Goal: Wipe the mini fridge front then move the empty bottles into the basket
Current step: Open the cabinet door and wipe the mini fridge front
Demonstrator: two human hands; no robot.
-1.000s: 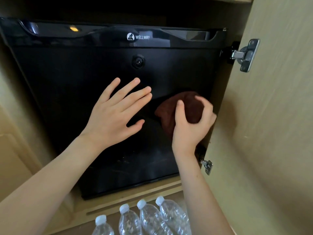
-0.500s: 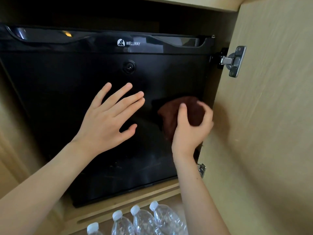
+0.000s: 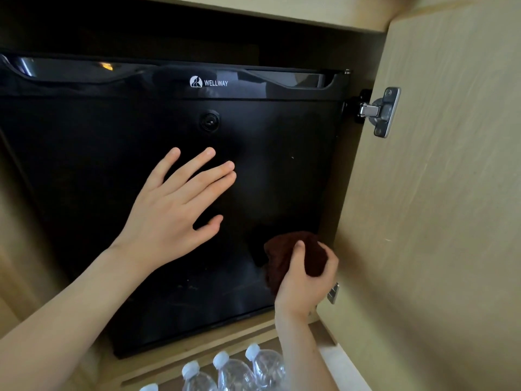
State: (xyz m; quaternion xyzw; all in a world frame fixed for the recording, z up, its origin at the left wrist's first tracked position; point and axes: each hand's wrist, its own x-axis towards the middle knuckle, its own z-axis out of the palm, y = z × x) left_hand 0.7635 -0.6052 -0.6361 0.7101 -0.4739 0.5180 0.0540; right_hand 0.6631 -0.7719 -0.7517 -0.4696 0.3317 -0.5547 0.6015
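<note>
A black mini fridge (image 3: 93, 153) with a WELLWAY logo fills the cabinet opening. My left hand (image 3: 172, 210) lies flat on the middle of its door, fingers straight and spread. My right hand (image 3: 304, 280) grips a bunched dark brown cloth (image 3: 287, 252) against the door's lower right corner. Several clear plastic bottles (image 3: 231, 371) with white caps stand on the floor below the fridge, partly cut off by the bottom edge. No basket is in view.
The open wooden cabinet door (image 3: 437, 221) stands close on the right, with a metal hinge (image 3: 380, 111) near its top and another (image 3: 333, 292) by my right hand. A wooden ledge (image 3: 197, 348) runs under the fridge.
My right hand has slid the cloth down the right side of the door, from mid-height to the lower corner. My left hand has stayed flat on the door.
</note>
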